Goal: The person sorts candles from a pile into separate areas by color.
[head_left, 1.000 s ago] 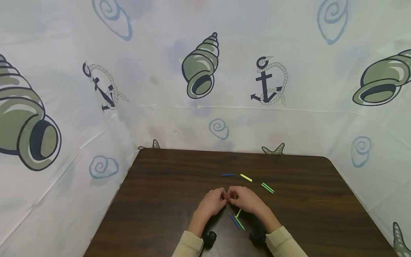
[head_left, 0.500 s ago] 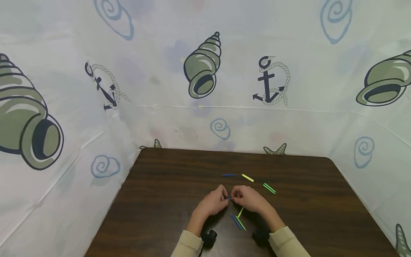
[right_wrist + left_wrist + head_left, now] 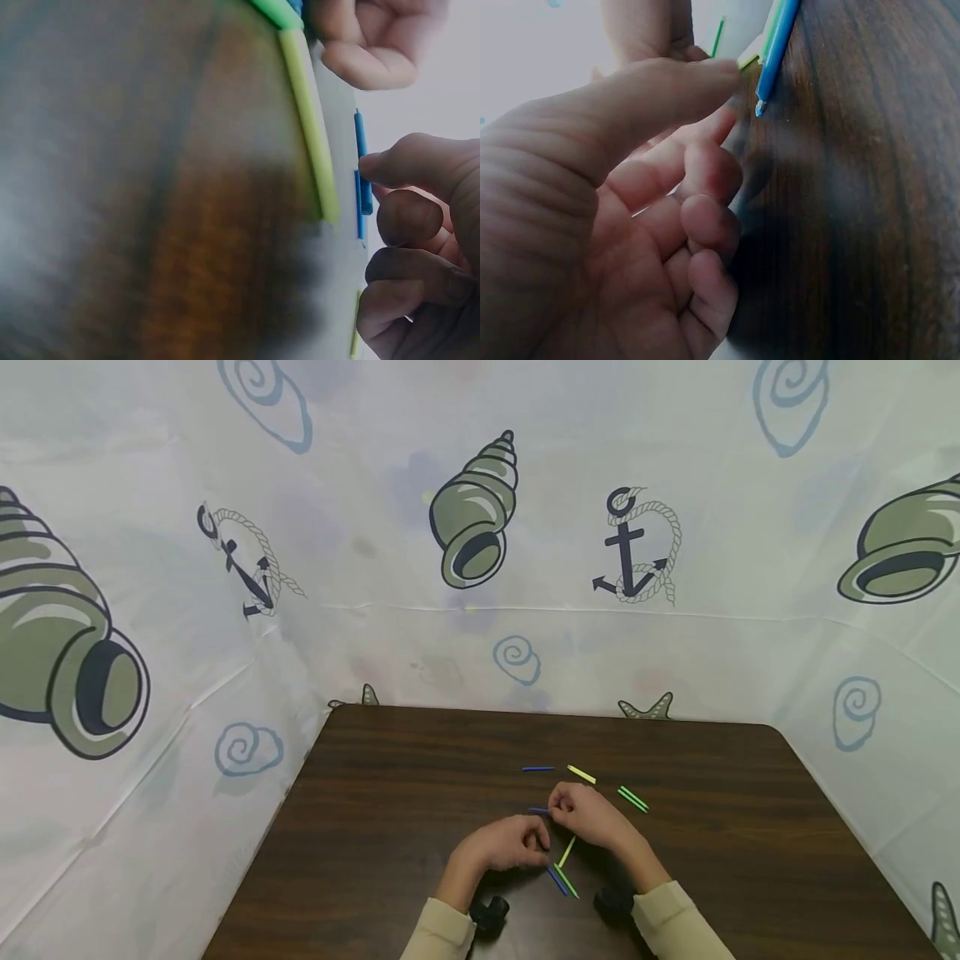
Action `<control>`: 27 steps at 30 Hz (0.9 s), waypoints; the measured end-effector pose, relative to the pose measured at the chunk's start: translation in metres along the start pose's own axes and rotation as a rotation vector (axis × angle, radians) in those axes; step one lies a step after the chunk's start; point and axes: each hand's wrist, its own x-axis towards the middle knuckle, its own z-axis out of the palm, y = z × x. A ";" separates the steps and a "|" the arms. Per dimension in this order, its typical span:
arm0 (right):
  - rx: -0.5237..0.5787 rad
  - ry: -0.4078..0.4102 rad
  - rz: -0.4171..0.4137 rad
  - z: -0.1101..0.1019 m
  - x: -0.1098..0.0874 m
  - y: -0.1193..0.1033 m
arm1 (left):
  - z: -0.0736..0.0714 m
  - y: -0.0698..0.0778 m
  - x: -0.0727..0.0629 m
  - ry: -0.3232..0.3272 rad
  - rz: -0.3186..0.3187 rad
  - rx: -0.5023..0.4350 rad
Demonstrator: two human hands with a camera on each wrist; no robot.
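My right hand (image 3: 588,812) pinches a slim blue candle (image 3: 364,169) between thumb and index finger, low over the table. In the head view this candle (image 3: 537,811) points left from the fingertips. My left hand (image 3: 506,843) is lower and nearer, fingers loosely bent, with nothing visible in its grasp. Just by its fingertips lie a blue candle (image 3: 558,882) and a green candle (image 3: 567,882), side by side and slanted. A yellow candle (image 3: 567,852) runs from the green one's top end up toward the right hand.
Farther back on the brown table (image 3: 390,752) lie another blue candle (image 3: 537,769), a yellow one (image 3: 582,774) and a pair of green candles (image 3: 633,799). White cloth (image 3: 360,568) printed with shells and anchors hangs behind and along both sides.
Half a second ago both hands were close together at the blue candle. Since then the right hand has moved forward with it, while the left has shifted right and nearer, toward the close candles.
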 end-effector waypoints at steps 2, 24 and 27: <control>0.005 0.017 0.002 -0.003 0.002 0.000 | 0.000 0.001 0.000 -0.018 -0.010 0.015; 0.031 0.051 0.014 -0.024 0.020 0.001 | 0.005 0.009 0.000 0.013 -0.022 0.222; 0.032 0.055 0.013 -0.026 0.022 -0.001 | 0.006 0.007 0.000 0.015 -0.032 0.211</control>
